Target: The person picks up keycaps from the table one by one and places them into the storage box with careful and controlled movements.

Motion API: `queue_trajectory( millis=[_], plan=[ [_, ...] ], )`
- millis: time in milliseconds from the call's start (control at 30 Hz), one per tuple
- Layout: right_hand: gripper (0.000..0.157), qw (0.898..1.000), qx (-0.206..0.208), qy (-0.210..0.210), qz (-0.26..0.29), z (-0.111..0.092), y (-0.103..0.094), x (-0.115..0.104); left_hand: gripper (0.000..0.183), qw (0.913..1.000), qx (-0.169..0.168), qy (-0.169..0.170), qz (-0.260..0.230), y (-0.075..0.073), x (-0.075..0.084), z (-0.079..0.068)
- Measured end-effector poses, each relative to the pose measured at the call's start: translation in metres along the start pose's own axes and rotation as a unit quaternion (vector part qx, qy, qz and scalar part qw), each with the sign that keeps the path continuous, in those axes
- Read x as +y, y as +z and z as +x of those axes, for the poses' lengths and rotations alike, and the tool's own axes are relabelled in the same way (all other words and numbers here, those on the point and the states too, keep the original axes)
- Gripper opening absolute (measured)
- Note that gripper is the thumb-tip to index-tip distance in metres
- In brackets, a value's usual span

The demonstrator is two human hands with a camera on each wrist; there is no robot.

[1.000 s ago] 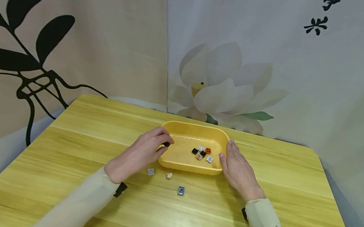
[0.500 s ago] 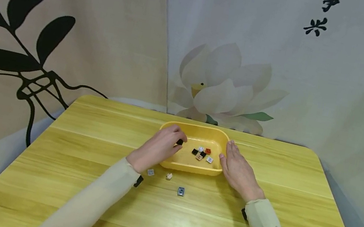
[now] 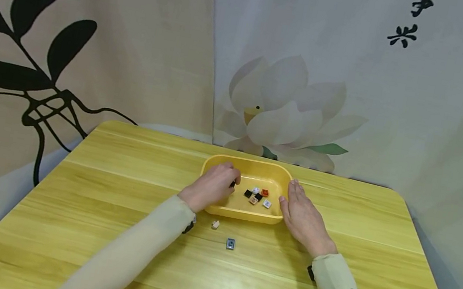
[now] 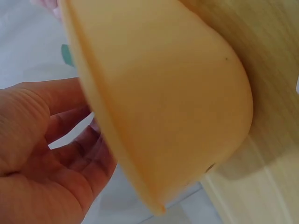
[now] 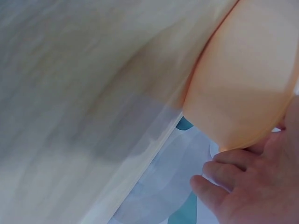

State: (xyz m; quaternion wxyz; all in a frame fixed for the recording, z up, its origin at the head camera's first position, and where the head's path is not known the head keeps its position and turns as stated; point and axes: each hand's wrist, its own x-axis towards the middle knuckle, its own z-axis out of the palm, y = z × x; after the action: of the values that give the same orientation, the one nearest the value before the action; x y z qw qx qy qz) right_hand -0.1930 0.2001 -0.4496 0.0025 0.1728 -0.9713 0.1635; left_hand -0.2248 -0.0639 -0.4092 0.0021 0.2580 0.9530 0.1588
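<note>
A yellow plastic tray [image 3: 242, 215] stands on the wooden table. My left hand [image 3: 214, 185] is over its left part, pinching a small black block [image 3: 232, 184] between thumb and fingertips. In the left wrist view the tray wall [image 4: 168, 98] hides those fingertips. Along the tray's right rim lies my right hand [image 3: 304, 217], its fingers fairly straight against the edge. Several small blocks sit together on the tray floor: a red one [image 3: 265, 193], a tan one [image 3: 253, 200], a white one [image 3: 266, 204], and others black and white.
On the table in front of the tray lie a grey-blue block [image 3: 230, 244] and a small white piece [image 3: 215, 224]. Another pale block [image 3: 194, 219] is mostly covered by my left wrist. A printed cloth [image 3: 293, 109] hangs behind the table's back edge.
My left hand has moved right, from the tray's left rim to over its inside, with the black block in its fingers. The right hand has stayed at the rim.
</note>
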Motion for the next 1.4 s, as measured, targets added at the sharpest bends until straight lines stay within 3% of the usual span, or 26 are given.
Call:
queue_trajectory(
  millis=[400,567,767,867,1000,1167,1400],
  plan=[
    [0.065,1.0,0.007,-0.006,-0.002,0.0,-0.001,0.0,0.01,0.9981,-0.029,-0.054,0.012,0.017,-0.008,0.011],
    [0.066,1.0,0.006,-0.004,-0.004,0.0,-0.001,0.0,0.012,0.9978,-0.023,-0.056,0.027,0.022,-0.011,0.013],
    [0.065,1.0,0.011,-0.007,-0.006,-0.001,-0.001,-0.001,0.028,0.9971,-0.03,-0.065,0.023,0.025,-0.012,0.014],
    [0.064,1.0,0.01,-0.008,-0.008,-0.001,-0.001,-0.002,0.026,0.9971,-0.035,-0.065,0.017,0.025,-0.013,0.013],
    [0.064,1.0,0.007,-0.005,-0.008,-0.001,-0.001,-0.002,0.009,0.997,-0.042,-0.065,-0.005,0.023,-0.015,0.009],
    [0.065,1.0,0.004,0.0,-0.007,-0.001,-0.001,-0.001,0.034,0.9972,-0.031,-0.063,-0.025,0.01,-0.015,-0.004],
    [0.065,1.0,0.008,-0.002,-0.011,-0.001,-0.001,0.0,0.043,0.9989,0.029,-0.003,-0.037,-0.013,-0.019,-0.03]
  ],
)
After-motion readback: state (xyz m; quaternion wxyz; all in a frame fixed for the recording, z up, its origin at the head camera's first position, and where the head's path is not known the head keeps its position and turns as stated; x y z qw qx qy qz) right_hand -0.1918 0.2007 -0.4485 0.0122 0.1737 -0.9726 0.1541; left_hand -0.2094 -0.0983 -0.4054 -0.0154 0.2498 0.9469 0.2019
